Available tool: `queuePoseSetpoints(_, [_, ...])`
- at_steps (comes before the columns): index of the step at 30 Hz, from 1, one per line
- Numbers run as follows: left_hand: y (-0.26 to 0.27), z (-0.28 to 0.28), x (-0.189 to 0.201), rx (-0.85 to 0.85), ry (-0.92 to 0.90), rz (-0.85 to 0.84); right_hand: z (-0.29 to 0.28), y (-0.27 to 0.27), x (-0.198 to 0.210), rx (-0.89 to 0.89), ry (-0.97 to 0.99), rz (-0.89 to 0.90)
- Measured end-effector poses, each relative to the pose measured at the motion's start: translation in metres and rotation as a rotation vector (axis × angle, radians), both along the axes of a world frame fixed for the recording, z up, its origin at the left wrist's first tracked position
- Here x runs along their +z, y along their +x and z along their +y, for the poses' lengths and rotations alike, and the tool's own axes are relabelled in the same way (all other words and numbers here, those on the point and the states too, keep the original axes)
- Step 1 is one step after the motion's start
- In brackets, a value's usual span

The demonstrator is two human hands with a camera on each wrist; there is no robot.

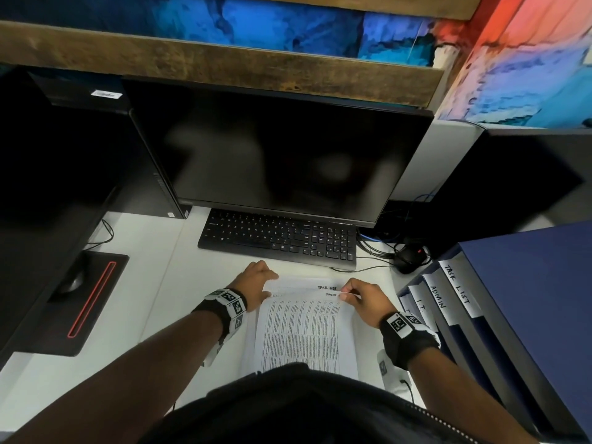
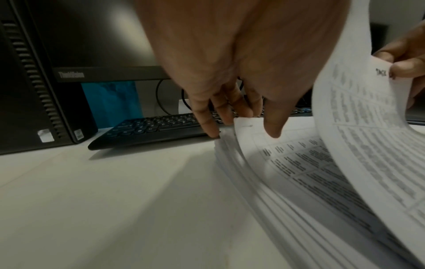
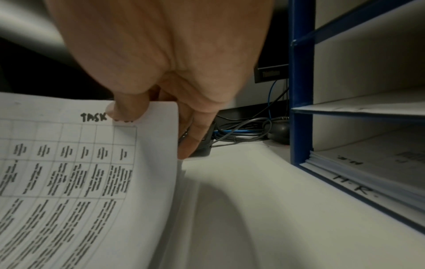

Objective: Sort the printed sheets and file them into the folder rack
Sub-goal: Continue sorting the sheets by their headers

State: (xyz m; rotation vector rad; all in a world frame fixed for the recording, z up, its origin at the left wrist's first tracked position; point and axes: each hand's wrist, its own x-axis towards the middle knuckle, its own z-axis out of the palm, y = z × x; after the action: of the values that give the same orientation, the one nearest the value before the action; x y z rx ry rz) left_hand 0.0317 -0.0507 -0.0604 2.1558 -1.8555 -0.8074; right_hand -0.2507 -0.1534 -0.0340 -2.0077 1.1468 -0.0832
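While the right hand [image 1: 363, 299] pinches the top sheet's [image 3: 96, 174] far corner between curled thumb and fingers [image 3: 125, 111], one stack of printed sheets [image 1: 304, 334] lies on the desk [image 1: 134, 315] before the keyboard [image 1: 278, 238]; the left hand [image 1: 256, 283] presses straight fingers [image 2: 272, 127] on it. Four labelled folders fill the folder rack [image 1: 525, 302] right of the keyboard.

Bare white desk [image 1: 153, 302] is lying open to the left of the paper stack [image 1: 304, 334], up to the mouse pad [image 1: 86, 302]. Keyboard [image 1: 278, 238] and monitor [image 1: 275, 155] are closing off the far side. Blue folder rack [image 1: 499, 302] is standing just right of the stack, leaving a narrow strip of desk between. Cables [image 3: 241, 127] and a dark mouse [image 1: 408, 257] are crowding the far right corner.
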Motion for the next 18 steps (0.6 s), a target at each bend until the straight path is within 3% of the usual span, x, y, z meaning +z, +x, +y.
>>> queuePoseSetpoints(5, [-0.006,-0.007,0.016,-0.005,0.026,0.041,0.003,0.001,0.007,0.029,0.057,-0.027])
queuePoseSetpoints(10, [-0.005,-0.006,0.025,0.126,0.026,0.092,0.003,-0.001,0.000,-0.060,0.021,-0.052])
queuePoseSetpoints(18, [-0.001,-0.002,0.026,0.107,-0.050,0.023,0.007,-0.005,-0.004,-0.126,0.129,-0.164])
